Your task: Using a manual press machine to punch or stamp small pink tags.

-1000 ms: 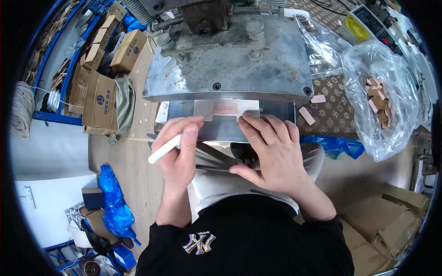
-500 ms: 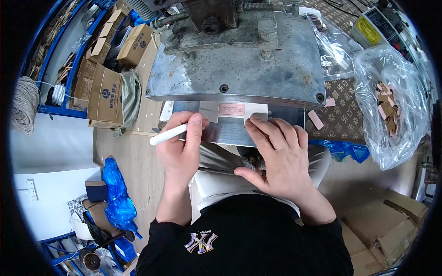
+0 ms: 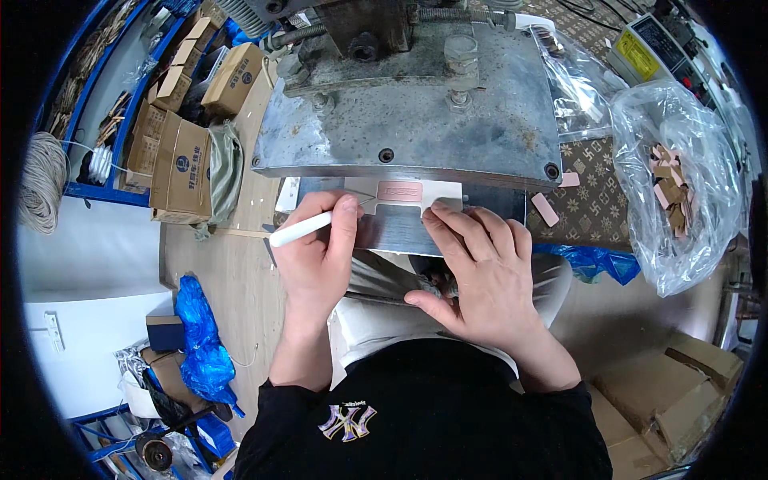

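Brown-patterned worktop (image 3: 590, 196) flanked a grey steel press (image 3: 328, 136), before which a pink rectangular patch (image 3: 400, 192) lay on a pale plate (image 3: 445, 192), seemingly steadied by the spread, empty right hand (image 3: 486, 256); the left hand (image 3: 320, 252) pinched a white pen-shaped tool (image 3: 300, 230), apparently for precision.

Bright, sharp centre; bent, black rim

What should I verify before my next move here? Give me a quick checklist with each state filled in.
1. White-handled tool gripped in the left hand: ok.
2. Right hand fingertips at the pale plate, toward its right end: ok.
3. Pink piece between the plate's two ends: ok.
4. Tool tip touching the pink piece: cannot tell, too fine.
5. Height of the upper metal block above the plate: cannot tell from overhead.
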A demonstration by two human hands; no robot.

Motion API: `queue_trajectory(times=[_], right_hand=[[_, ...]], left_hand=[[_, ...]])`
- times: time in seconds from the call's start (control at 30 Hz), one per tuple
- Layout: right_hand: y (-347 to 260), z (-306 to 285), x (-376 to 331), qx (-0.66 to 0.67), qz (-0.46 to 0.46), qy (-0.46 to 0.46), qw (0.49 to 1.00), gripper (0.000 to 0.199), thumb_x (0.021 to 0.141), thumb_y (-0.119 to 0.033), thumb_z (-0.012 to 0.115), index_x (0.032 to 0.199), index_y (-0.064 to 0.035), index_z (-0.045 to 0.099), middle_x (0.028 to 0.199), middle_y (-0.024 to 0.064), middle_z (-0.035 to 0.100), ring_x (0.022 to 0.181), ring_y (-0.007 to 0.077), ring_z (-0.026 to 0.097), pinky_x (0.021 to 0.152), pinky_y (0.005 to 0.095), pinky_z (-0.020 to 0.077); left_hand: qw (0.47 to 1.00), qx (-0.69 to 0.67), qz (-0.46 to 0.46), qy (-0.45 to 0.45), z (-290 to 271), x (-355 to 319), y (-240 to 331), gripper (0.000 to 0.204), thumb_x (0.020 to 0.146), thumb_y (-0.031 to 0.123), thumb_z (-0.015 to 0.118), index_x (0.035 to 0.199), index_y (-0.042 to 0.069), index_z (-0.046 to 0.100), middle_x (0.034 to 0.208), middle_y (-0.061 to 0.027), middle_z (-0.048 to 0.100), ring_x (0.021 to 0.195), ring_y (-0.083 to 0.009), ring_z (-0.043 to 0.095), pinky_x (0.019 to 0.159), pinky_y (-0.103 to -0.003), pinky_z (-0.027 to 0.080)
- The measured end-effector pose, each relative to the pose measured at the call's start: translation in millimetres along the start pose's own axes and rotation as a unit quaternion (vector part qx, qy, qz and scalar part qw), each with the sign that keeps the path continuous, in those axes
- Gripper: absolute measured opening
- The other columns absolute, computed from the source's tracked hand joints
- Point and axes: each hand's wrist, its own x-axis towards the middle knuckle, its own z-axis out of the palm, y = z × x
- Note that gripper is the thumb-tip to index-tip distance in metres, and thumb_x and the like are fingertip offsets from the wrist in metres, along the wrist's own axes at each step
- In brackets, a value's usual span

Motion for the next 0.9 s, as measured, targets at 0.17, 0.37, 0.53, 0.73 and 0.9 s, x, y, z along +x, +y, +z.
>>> queue_trajectory(times=[0.17, 0.37, 0.53, 0.73, 0.9], right_hand=[[0.0, 0.6, 0.0, -0.002, -0.001, 0.005, 1.000, 0.083, 0.088, -0.065, 0.071, 0.148, -0.0087, 0.059, 0.147, 0.0052, 0.055, 0.131, 0.0293, 0.047, 0.109, 0.0486, 0.0336], [-0.8, -0.5, 0.5, -0.007, -0.001, 0.007, 1.000, 0.083, 0.087, -0.065, 0.071, 0.147, -0.0081, 0.060, 0.146, 0.0048, 0.056, 0.130, 0.0290, 0.048, 0.108, 0.0475, 0.0339], [-0.7, -0.2, 0.3, -0.006, -0.004, 0.011, 1.000, 0.083, 0.087, -0.065, 0.071, 0.147, -0.0078, 0.060, 0.146, 0.0045, 0.057, 0.130, 0.0288, 0.049, 0.108, 0.0466, 0.0341], [-0.5, -0.9, 0.9, -0.003, -0.005, 0.013, 1.000, 0.083, 0.088, -0.064, 0.072, 0.146, -0.0076, 0.060, 0.146, 0.0044, 0.056, 0.129, 0.0290, 0.049, 0.107, 0.0467, 0.0344], [0.3, -0.2, 1.6, 0.001, -0.005, 0.016, 1.000, 0.082, 0.087, -0.064, 0.072, 0.145, -0.0073, 0.061, 0.146, 0.0049, 0.057, 0.129, 0.0296, 0.049, 0.107, 0.0471, 0.0350]], left_hand=[[1.000, 0.027, -0.003, -0.003, 0.5, 4.0, 4.3, 0.013, 0.103, 0.011, 0.071, 0.098, -0.002, 0.072, 0.078, -0.0079, 0.072, 0.067, -0.0139, 0.064, 0.062, -0.029, 0.051], [0.999, 0.034, -0.002, -0.007, 0.9, 5.3, 6.7, 0.013, 0.103, 0.011, 0.071, 0.098, -0.001, 0.073, 0.077, -0.0084, 0.071, 0.066, -0.0144, 0.064, 0.062, -0.029, 0.050], [1.000, 0.028, 0.005, -0.003, 1.6, 4.1, 2.5, 0.012, 0.102, 0.010, 0.071, 0.098, -0.001, 0.072, 0.077, -0.0085, 0.071, 0.066, -0.0144, 0.064, 0.061, -0.029, 0.050], [0.999, 0.036, 0.005, -0.004, 1.4, 4.7, 6.5, 0.011, 0.101, 0.009, 0.072, 0.097, -0.001, 0.072, 0.076, -0.0085, 0.071, 0.066, -0.0147, 0.064, 0.062, -0.030, 0.050], [1.000, 0.009, 0.022, -0.020, 3.8, 0.4, 9.4, 0.012, 0.102, 0.010, 0.071, 0.097, -0.001, 0.073, 0.079, -0.0067, 0.072, 0.068, -0.0126, 0.064, 0.063, -0.028, 0.051]])
